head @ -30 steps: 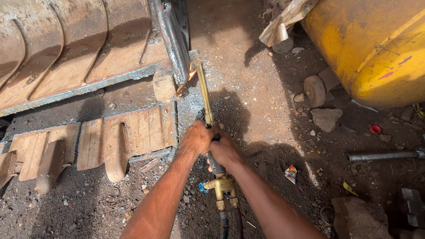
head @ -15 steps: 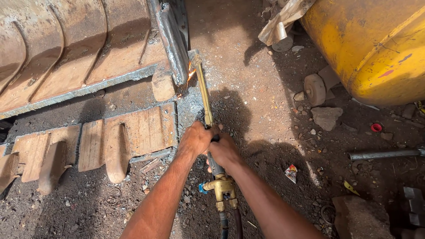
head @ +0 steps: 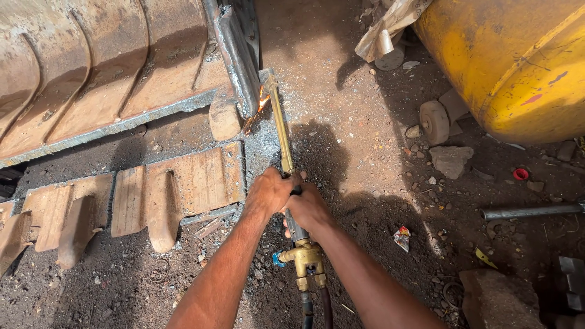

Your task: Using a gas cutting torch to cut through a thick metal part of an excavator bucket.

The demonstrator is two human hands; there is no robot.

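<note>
Both of my hands grip a brass cutting torch [head: 281, 137] by its handle. My left hand [head: 269, 191] wraps the front of the handle, and my right hand [head: 309, 209] holds it just behind. The brass valve body [head: 304, 259] with dark hoses sits below my hands. The torch tip points away from me, where a small orange flame and sparks [head: 262, 102] touch the edge of a large rusty steel piece [head: 109, 67]. A cut-off rusty section with ribs [head: 152, 195] lies nearer to me on the dirt.
A big yellow tank [head: 518, 61] lies at the upper right. Stones, a round disc [head: 434, 120], a grey metal rod [head: 530, 211], a red cap [head: 520, 174] and scraps of litter lie on the dark dirt ground to the right.
The view has shifted slightly. My hands and the torch keep nearly the same hold and place at the steel edge.
</note>
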